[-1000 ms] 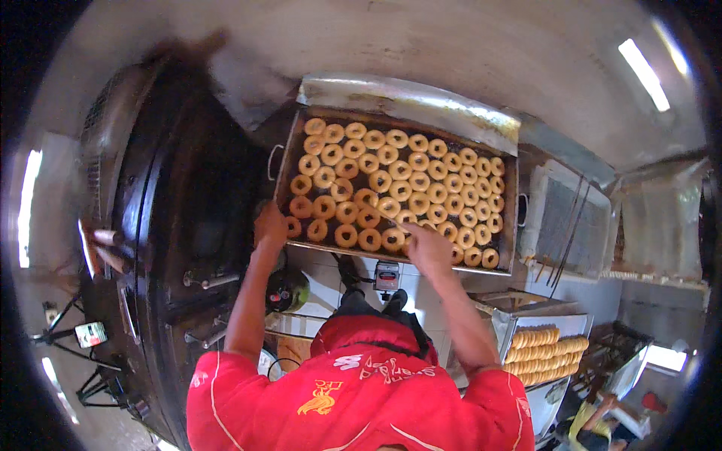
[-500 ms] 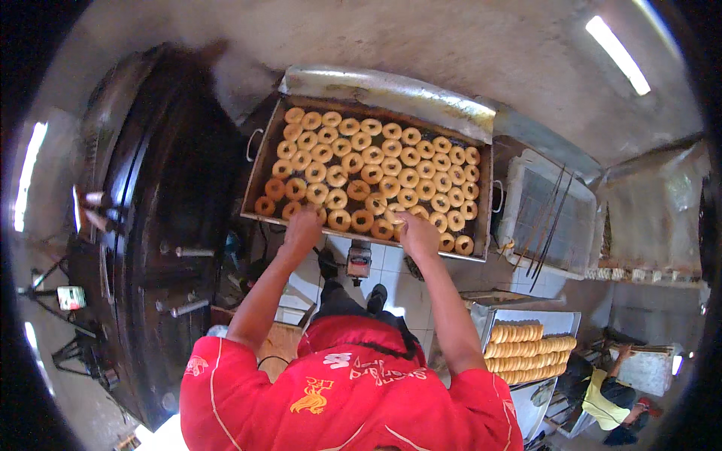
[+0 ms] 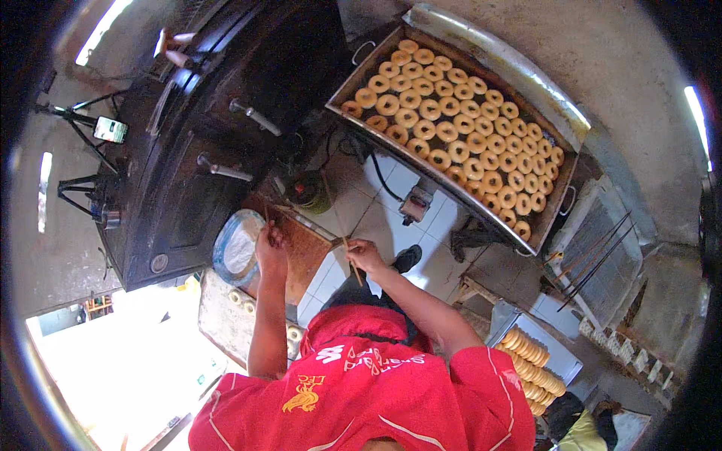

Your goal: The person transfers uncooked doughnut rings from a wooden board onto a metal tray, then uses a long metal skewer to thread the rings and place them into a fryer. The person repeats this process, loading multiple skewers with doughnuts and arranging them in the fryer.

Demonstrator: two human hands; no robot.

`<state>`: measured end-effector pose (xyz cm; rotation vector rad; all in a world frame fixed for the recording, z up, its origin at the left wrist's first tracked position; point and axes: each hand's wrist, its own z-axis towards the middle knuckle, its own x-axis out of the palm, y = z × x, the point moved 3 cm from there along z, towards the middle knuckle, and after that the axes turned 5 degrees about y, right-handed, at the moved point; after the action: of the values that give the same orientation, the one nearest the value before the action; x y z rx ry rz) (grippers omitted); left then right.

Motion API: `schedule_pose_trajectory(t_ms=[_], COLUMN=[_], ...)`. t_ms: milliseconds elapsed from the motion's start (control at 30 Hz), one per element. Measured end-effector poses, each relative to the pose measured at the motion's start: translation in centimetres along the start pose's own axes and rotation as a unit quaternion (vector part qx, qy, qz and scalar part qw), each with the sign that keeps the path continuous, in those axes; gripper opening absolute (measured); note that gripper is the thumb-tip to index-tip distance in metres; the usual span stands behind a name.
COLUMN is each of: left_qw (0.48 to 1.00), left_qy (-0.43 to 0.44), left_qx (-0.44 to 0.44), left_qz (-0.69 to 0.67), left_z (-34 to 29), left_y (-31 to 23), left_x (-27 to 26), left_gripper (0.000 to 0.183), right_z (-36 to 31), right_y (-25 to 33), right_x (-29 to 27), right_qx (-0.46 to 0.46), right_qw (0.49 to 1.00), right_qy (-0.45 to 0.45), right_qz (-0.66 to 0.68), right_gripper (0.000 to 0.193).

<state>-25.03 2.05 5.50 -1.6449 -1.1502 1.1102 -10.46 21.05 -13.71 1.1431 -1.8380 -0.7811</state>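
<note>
My right hand (image 3: 364, 256) is closed round a thin wooden stick (image 3: 339, 214), which points up and slightly left over the tiled floor. My left hand (image 3: 271, 244) is closed beside a blue-rimmed basin (image 3: 217, 248) of white powder; a short length of another thin stick (image 3: 266, 213) sticks up from its fingers. Both hands are apart from the big rectangular frying pan (image 3: 445, 180) at upper right. Many ring doughnuts (image 3: 429, 110) float there in rows, mostly golden, some browner near the left end.
Fried doughnuts (image 3: 530, 361) stand in rows on a metal tray at lower right, near a co-worker in yellow (image 3: 583, 436). A draining tray (image 3: 594, 233) with long dark sticks adjoins the pan. A dark oven (image 3: 180, 165) and a floured board (image 3: 226, 316) with dough rings lie left.
My view and body have turned left. Both hands have left the near edge of the pan, and the pan now appears farther up and right.
</note>
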Motion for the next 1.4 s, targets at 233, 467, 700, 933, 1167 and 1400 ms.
schedule_pose_trajectory(t_ms=[233, 467, 700, 933, 1167, 1400], left_qw=[0.962, 0.976, 0.994, 0.985, 0.964, 0.945], left_qy=[0.024, -0.014, 0.069, 0.155, 0.247, 0.319], left_qx=[0.050, -0.158, -0.074, -0.074, -0.091, -0.058], left_qz=[0.267, -0.151, -0.028, -0.030, -0.043, -0.037], left_z=[-5.8, -9.1, -9.2, -6.1, -10.4, -15.3], left_y=[4.7, 9.0, 7.2, 9.1, 1.6, -2.9], left_x=[-7.0, -12.3, -8.5, 3.9, 19.9, 32.3], left_gripper=[0.034, 0.030, 0.020, 0.026, 0.017, 0.014], right_z=[10.0, 6.5, -3.3, -24.2, -48.0, -50.3], right_y=[-24.5, -24.2, -14.3, 0.3, 6.8, 3.8], right_x=[12.9, 22.4, 12.7, -19.6, -47.9, -61.5], right_qx=[0.072, 0.062, 0.120, -0.040, 0.002, 0.030], right_qw=[0.971, 0.891, 0.964, 0.720, 0.429, 0.611], right_qy=[0.155, 0.004, 0.012, -0.629, -0.874, -0.773], right_qz=[-0.166, -0.449, -0.237, -0.292, -0.228, -0.171], right_gripper=[0.010, 0.023, 0.021, 0.015, 0.033, 0.062])
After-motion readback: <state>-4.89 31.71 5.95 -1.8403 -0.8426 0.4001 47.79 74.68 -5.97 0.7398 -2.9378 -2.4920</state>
